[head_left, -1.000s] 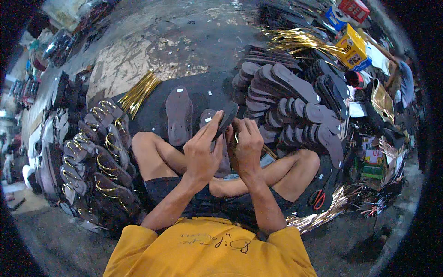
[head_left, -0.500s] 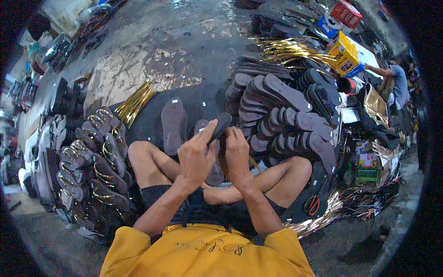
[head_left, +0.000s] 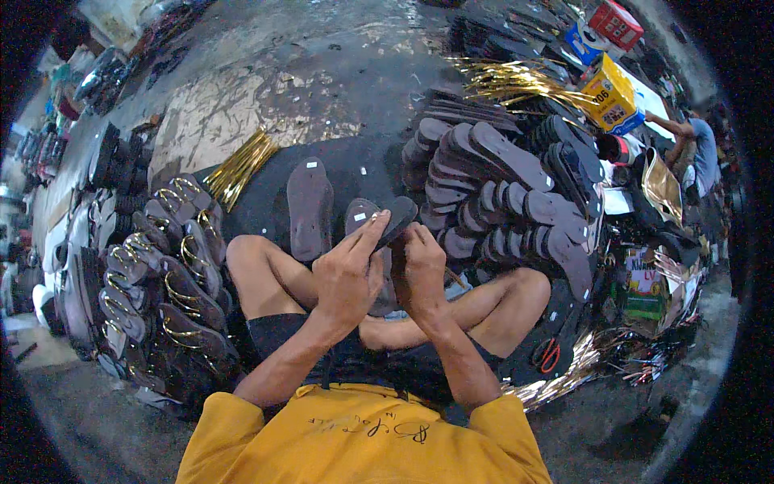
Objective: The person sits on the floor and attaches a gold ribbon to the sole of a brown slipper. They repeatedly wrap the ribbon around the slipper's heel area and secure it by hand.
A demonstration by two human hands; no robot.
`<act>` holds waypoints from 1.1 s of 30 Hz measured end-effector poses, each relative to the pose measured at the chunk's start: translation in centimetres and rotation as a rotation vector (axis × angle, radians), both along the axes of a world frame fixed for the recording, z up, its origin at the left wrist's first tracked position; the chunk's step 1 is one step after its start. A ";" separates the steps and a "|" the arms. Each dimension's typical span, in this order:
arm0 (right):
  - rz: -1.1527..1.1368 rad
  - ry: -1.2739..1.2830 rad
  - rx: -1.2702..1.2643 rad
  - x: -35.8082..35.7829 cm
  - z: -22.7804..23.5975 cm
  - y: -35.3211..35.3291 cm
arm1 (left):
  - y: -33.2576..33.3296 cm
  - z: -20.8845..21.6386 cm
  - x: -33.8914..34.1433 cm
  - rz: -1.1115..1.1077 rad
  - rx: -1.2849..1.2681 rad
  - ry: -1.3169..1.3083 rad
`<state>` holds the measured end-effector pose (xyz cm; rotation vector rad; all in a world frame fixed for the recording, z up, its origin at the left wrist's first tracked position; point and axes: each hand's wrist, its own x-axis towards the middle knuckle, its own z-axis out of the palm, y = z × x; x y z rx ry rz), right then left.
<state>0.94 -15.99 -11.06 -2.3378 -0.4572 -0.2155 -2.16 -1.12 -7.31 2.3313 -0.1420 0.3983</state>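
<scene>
Both hands sit a touch lower and more central than half a second ago. I see my left hand (head_left: 348,278) and right hand (head_left: 419,270) pinching one dark sandal sole (head_left: 393,219) above my knees, long axis slanting up-right. A yellow box (head_left: 610,98) stands far right, contents unclear.

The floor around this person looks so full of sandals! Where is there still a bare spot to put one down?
The dark mat is bare between the gold strap bundle and the lone sole. The grey floor beyond is open. Crowded: finished sandals at left, stacked soles at right. Both hands hold a sole.
</scene>
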 end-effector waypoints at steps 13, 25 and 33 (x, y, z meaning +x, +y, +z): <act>0.026 0.028 0.298 0.2 2.6 -0.5 | -0.2 3.0 0.5 -0.057 0.075 -0.064; -0.107 -0.325 0.065 2.8 2.3 -2.0 | 4.0 -0.2 -1.5 0.035 -0.303 0.244; 0.066 0.492 0.604 4.0 3.8 -10.8 | 12.6 2.3 0.3 -0.226 -0.407 0.384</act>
